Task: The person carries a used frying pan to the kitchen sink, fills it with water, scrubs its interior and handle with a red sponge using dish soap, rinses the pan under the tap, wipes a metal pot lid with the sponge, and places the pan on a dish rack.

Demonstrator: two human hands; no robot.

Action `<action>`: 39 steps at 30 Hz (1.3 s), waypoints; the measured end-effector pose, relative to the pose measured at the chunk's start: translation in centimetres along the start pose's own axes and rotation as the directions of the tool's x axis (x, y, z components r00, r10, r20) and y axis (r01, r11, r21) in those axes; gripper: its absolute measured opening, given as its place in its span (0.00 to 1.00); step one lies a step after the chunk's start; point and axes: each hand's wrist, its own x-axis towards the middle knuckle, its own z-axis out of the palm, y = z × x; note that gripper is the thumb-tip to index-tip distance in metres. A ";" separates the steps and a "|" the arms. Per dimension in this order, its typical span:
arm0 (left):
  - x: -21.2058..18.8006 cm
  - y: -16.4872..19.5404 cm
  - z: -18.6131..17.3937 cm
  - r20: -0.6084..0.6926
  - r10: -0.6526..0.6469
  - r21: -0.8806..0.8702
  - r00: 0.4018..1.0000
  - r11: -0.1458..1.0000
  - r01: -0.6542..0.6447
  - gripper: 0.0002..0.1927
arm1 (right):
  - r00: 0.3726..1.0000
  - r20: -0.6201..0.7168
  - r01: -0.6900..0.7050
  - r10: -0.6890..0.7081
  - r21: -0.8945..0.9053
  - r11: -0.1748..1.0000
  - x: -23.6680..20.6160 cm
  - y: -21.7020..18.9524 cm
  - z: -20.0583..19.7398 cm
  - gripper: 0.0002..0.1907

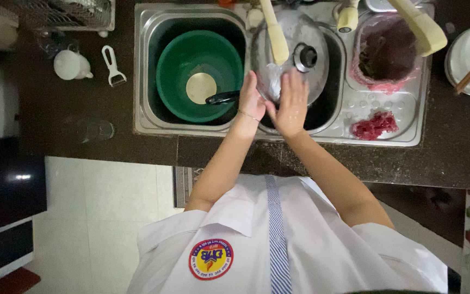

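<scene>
Head camera looks straight down past a white shirt (311, 245) with a blue striped band and a round badge, cut off at the bottom edge. Both bare forearms reach forward over the dark speckled stone table (409, 163) toward a steel double sink (142, 71). The left hand (251, 100), a thin bracelet at its wrist, has its fingers extended upward along the left rim of a round, shiny metal lid (295, 51); how firmly it grips cannot be told. The right hand (291, 103) lies flat and spread, palm down, on the near part of the lid, fingers slightly apart, closed on nothing. The lid sits in the right basin, tilted, with a dark round knob near its middle; its near edge is hidden under the hands. In the left basin rests a smooth green plastic bowl (199, 73) holding a pale disc and a dark ladle-like handle. On the steel draining board lies a crumpled red scrubber (375, 125), and beyond it a pink bag-lined bin (387, 54) with dark, unclear contents. Cream tap handles (274, 32) overhang the lid. Farther left on the table stand a white peeler (113, 66), a small white cup (72, 64) and a faint clear glass; white plates are cut off at right.
</scene>
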 end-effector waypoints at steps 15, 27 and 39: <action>-3.5 0.5 -1.8 -0.323 -0.004 0.091 0.946 0.995 0.035 0.23 | 0.869 0.359 -0.303 0.340 -0.156 0.940 16.9 -1.6 3.6 0.19; -0.5 4.0 -5.9 -0.162 0.282 0.058 0.946 0.959 -0.276 0.26 | 0.165 0.754 -0.867 0.636 0.419 -0.271 6.2 6.1 3.1 0.43; 3.4 -0.8 -2.8 -0.294 -0.124 0.175 0.948 0.968 0.181 0.24 | 0.388 0.406 -0.452 0.828 0.866 -0.213 -0.9 11.8 -3.6 0.30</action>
